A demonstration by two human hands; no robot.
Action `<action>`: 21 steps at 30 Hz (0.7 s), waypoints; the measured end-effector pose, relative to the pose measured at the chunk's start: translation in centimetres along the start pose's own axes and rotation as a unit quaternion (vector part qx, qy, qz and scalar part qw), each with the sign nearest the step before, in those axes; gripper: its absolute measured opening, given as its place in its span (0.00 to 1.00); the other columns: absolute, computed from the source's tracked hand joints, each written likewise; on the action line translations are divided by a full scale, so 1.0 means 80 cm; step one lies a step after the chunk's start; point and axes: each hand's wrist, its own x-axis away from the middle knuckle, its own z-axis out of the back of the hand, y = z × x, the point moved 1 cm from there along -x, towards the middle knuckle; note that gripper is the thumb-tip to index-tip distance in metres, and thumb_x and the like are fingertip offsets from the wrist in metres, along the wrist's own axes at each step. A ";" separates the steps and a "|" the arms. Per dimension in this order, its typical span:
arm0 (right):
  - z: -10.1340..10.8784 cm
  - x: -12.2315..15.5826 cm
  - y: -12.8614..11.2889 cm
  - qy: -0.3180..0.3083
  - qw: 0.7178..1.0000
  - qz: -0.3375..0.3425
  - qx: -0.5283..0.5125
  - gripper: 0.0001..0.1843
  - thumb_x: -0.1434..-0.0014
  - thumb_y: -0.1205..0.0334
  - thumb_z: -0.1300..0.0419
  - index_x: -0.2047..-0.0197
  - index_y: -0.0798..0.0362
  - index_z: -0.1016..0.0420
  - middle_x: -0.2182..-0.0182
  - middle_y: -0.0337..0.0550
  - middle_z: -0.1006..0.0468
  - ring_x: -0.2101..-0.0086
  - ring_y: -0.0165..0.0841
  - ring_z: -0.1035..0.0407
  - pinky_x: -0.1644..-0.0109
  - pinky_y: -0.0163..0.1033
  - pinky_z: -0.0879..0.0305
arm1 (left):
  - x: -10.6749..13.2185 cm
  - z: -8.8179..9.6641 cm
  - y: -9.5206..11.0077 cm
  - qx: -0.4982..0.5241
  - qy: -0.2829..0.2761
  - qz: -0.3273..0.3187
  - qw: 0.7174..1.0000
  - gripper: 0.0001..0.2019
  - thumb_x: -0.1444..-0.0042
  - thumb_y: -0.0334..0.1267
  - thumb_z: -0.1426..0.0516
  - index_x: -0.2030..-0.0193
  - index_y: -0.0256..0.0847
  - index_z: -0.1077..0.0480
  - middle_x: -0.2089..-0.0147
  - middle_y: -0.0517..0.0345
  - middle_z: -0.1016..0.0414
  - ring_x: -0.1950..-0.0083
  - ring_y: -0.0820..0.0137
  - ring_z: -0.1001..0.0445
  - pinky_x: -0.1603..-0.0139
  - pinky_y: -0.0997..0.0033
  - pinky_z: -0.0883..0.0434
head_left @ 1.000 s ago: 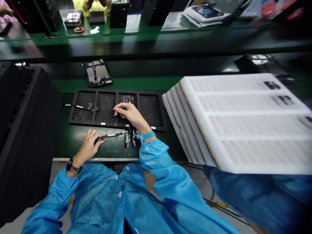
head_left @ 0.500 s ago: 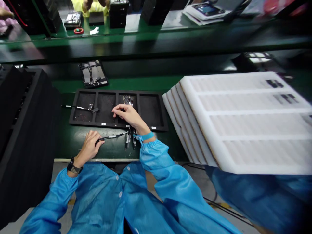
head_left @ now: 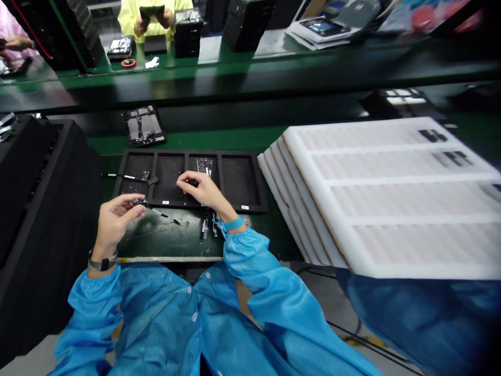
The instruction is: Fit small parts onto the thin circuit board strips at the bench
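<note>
My left hand (head_left: pixel 114 219) pinches a small circuit board with a flex cable (head_left: pixel 158 212), raised above the bench at the near left of a black compartmented tray (head_left: pixel 239 180). Over the tray's middle, my right hand (head_left: pixel 203 194) has its fingers drawn together; a bit of something dark shows within them, too small to name. A populated circuit board (head_left: pixel 204 165) lies in the compartment just beyond my right hand. In the left compartment rests another flex cable (head_left: pixel 135 178), its end sticking out over the rim. Several thin strips (head_left: pixel 204 230) lie below my right wrist.
White foam trays (head_left: pixel 321 209) are stacked on the right. Black foam trays (head_left: pixel 50 209) stand high at the left. Behind the compartmented tray sits an opened tablet-like device (head_left: pixel 144 127). Across the bench, a person in yellow (head_left: pixel 156 23) holds a dark device.
My left hand has risen from the bench and moved left, lifting the small board and its cable. My right hand has shifted only slightly, staying over the tray.
</note>
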 end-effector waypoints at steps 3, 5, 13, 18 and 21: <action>-0.004 0.003 -0.009 -0.055 0.998 -0.011 -0.018 0.15 0.36 0.49 0.35 0.66 0.52 0.23 0.72 0.39 0.23 0.72 0.33 0.32 0.62 0.40 0.33 | -0.026 -0.008 0.002 0.033 -0.051 0.036 0.997 0.17 0.48 0.40 0.28 0.51 0.39 0.17 0.68 0.56 0.18 0.69 0.67 0.21 0.65 0.68 0.23; -0.006 0.005 -0.012 -0.093 0.995 -0.017 -0.029 0.16 0.36 0.48 0.34 0.66 0.52 0.22 0.74 0.39 0.23 0.73 0.32 0.32 0.63 0.39 0.34 | -0.048 -0.021 -0.008 0.060 -0.102 0.051 0.992 0.18 0.49 0.41 0.28 0.52 0.37 0.16 0.70 0.55 0.19 0.70 0.68 0.22 0.68 0.69 0.25; 0.004 0.001 -0.007 -0.068 0.996 -0.039 -0.050 0.17 0.38 0.47 0.32 0.67 0.53 0.21 0.75 0.38 0.24 0.74 0.31 0.32 0.64 0.38 0.33 | -0.101 -0.071 -0.041 0.075 -0.201 0.056 0.975 0.18 0.47 0.48 0.30 0.57 0.36 0.17 0.74 0.58 0.23 0.75 0.74 0.30 0.73 0.74 0.33; 0.007 0.001 -0.001 -0.066 0.996 -0.058 -0.033 0.17 0.39 0.48 0.32 0.68 0.53 0.20 0.74 0.39 0.22 0.73 0.31 0.32 0.64 0.38 0.33 | -0.098 -0.076 -0.047 0.084 -0.215 0.057 0.971 0.19 0.45 0.50 0.30 0.55 0.37 0.20 0.72 0.58 0.22 0.74 0.74 0.29 0.72 0.74 0.32; 0.007 0.002 0.001 -0.068 0.996 -0.057 -0.023 0.16 0.38 0.48 0.32 0.66 0.53 0.18 0.72 0.40 0.20 0.72 0.32 0.31 0.62 0.39 0.33 | -0.096 -0.077 -0.051 0.085 -0.222 0.061 0.970 0.17 0.43 0.49 0.31 0.57 0.37 0.21 0.72 0.59 0.23 0.74 0.74 0.29 0.72 0.74 0.32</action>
